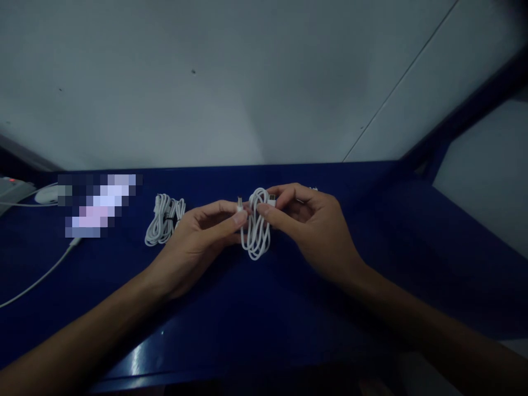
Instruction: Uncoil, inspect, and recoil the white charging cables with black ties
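Observation:
A coiled white USB cable [256,236] is held up between my two hands over the blue table. My left hand [206,228] pinches its smaller metal-tipped plug between thumb and finger. With thumb and fingers, my right hand [311,223] grips the upper part of the coil, near the larger USB plug [271,200], which points up. Just left of my left hand, a bundle of white cables [160,223] with a black tie lies on the table, partly hidden by that hand. A bit of something white [314,189] shows behind my right hand, mostly covered.
The blue table [264,308] ends at a pale wall [231,110] along the back. On the left lies a blurred-out lit device [103,206] with a white cord [45,283] plugged in. A white object [47,194] and a power strip-like box [14,190] sit farther left.

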`<state>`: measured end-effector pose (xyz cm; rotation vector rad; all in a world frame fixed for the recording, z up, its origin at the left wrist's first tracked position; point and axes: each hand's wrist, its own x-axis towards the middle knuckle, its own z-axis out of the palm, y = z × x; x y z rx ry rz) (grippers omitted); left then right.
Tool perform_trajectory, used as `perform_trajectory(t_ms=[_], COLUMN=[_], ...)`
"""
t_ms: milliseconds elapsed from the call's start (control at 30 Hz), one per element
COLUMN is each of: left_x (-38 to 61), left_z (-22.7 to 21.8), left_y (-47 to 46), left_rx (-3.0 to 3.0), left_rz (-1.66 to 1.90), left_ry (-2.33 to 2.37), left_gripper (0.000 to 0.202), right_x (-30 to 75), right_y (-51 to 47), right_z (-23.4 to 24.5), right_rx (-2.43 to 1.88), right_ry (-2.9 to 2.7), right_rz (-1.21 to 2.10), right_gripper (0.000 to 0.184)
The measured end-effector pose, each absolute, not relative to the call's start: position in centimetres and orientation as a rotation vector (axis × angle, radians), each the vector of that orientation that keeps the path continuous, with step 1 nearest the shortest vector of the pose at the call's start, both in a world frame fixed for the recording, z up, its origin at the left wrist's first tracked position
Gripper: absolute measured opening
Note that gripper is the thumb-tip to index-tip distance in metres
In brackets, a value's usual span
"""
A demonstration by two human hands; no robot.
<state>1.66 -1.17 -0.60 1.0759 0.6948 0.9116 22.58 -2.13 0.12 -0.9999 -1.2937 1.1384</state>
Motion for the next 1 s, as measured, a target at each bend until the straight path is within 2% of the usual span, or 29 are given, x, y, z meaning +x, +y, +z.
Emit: perform_trajectory(t_ms=[167,333,600,767,1000], left_x=[1.83,2.14,1.95,1.92,1.85], left_z=[-0.62,-0.34,-0.38,-0.55,-0.52], left_y=[-1.18,-1.34,-1.46,-1.24,-1.25], left_rx=[1.043,0.995,0.983,1.014,1.041], left_rz=[0.941,0.968,0.956,0.922,0.921], left_ry=[0.701,0.785,0.857,0.865,0.884], left_gripper=[0.013,0.018,0.014,0.004,0.004], right_x=[22.89,23.16,23.21,23.14,23.1], right_y=[-2.02,-1.77,-1.57,-1.38,-1.41], right_z=[-0.05,-0.55,-0.51,-0.56,-0.67], right_rx=[-0.937,-0.949,-0.91,-0.911,-0.956], right_ry=[-1.337,-1.396,-1.324,-1.294,-1.254], right_rz=[1.267,1.254,1.421,1.418,1.362], right_gripper=[0.025,0.018,0.021,0.021,0.019])
